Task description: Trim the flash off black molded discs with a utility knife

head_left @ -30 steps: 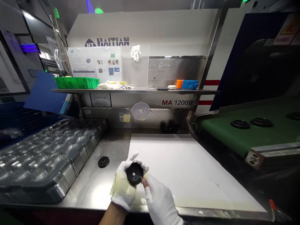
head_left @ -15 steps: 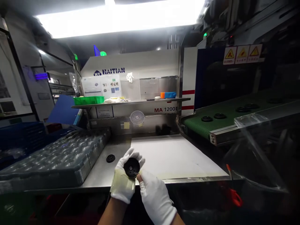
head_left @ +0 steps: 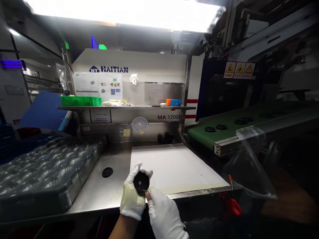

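My left hand [head_left: 132,199], in a white glove with a yellowish film over it, grips a black moulded disc [head_left: 141,182] with a central hole. My right hand [head_left: 163,212], also gloved, pinches a small metal blade [head_left: 145,190] whose tip meets the disc's lower edge. Most of the blade's handle is hidden by my fingers. A second black disc [head_left: 107,172] lies on the steel table [head_left: 92,196] to the left of my hands. A white sheet [head_left: 169,166] lies just beyond them.
A large transparent moulded tray [head_left: 45,169] sits at left. A green belt conveyor [head_left: 211,132] carrying several black discs runs at right. A transparent plastic bag [head_left: 246,166] hangs near its end. A shelf [head_left: 124,108] holds a green crate [head_left: 81,101].
My view has tilted up and shifted, showing more ceiling light and the plastic bag at right. My hands still hold the disc and blade together.
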Action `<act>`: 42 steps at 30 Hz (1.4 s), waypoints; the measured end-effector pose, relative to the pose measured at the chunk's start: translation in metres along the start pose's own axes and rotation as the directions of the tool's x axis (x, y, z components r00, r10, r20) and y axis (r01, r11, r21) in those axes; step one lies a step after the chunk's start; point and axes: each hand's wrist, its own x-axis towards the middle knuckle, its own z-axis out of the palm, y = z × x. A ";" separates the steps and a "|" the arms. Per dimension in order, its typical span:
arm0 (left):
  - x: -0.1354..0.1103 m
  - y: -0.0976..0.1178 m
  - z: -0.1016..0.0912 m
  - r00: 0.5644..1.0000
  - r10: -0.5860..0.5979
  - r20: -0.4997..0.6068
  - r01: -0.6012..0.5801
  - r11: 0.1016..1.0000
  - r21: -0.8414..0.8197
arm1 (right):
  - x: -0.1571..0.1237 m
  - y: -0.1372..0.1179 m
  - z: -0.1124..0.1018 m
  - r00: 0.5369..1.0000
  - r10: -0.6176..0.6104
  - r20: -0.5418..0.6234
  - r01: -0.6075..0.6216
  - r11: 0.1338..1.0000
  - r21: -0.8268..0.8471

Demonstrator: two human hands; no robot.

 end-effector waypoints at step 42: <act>0.103 -0.024 -0.021 0.968 0.051 -0.246 -0.044 0.998 0.034 | 0.073 0.047 0.064 0.971 0.061 0.231 -0.082 0.993 0.081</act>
